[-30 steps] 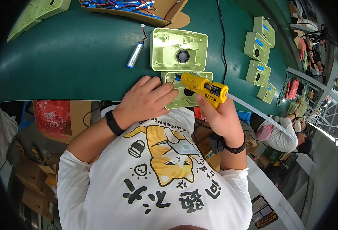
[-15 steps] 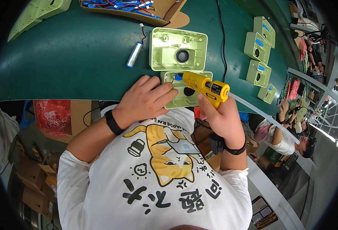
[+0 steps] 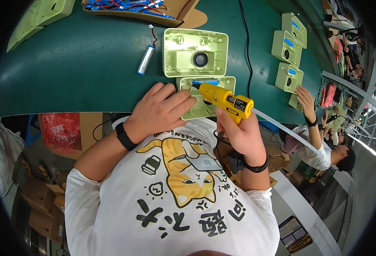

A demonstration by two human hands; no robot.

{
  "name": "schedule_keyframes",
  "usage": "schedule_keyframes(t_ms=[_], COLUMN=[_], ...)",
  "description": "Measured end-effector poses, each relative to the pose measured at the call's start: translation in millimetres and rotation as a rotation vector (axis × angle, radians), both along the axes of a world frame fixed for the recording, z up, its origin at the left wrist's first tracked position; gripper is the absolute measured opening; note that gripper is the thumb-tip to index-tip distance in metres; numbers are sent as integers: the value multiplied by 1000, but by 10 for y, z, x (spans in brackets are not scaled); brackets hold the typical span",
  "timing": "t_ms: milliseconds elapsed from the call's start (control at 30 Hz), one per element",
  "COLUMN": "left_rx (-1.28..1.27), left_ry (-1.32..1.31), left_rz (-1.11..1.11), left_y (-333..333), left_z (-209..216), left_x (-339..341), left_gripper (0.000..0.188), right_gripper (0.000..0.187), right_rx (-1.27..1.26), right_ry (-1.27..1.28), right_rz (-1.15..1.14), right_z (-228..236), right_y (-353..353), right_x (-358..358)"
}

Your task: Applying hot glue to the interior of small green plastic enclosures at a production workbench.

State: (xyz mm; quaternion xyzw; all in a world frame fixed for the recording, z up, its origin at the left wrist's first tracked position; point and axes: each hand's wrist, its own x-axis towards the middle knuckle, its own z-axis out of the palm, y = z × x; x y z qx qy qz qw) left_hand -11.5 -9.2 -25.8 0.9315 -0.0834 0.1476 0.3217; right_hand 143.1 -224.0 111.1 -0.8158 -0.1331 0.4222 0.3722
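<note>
My right hand (image 3: 243, 136) grips a yellow hot glue gun (image 3: 217, 94), and a long pale glue stick (image 3: 288, 131) trails out of its back end. The gun's nozzle points left into a light green plastic housing (image 3: 196, 113) close to my body. Inside it, along the far wall, lies a blue battery (image 3: 208, 81). My left hand (image 3: 160, 109) is closed over the housing's left edge, its fingers bent; the fingertips are partly hidden. Against the far side of this housing stands a second green housing (image 3: 169, 64), with a round black speaker (image 3: 200, 59) in it.
A loose battery (image 3: 146, 59) with a wire lies left of the housings. Behind it is a cardboard box (image 3: 184, 12) of blue batteries. A black cable (image 3: 247, 51) crosses the green table. At right, a co-worker's hand (image 3: 306, 102) touches one of several green housings (image 3: 287, 45).
The glue gun's nozzle has shifted slightly toward me, and more of the blue battery shows. A co-worker's hand has reached in to the nearest housing at the right. My left hand stays put.
</note>
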Motion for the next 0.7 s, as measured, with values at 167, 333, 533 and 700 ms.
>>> schedule_keyframes(t_ms=[167, 333, 533, 700], left_rx=[-1, 0, 4, -5], left_ry=[-4, -1, 12, -1], left_rz=[5, 8, 15, 27], left_y=[-4, -9, -13, -25], left_z=[3, 5, 9, -3], left_x=[4, 2, -7, 0], left_gripper=[78, 77, 76, 71], right_gripper=[26, 27, 29, 33], right_rx=[-30, -80, 22, -8], right_ry=[-129, -221, -271, -184], right_rz=[105, 160, 100, 0], right_z=[-57, -71, -71, -12], right_y=[-39, -55, -41, -139], right_x=[-15, -52, -89, -68])
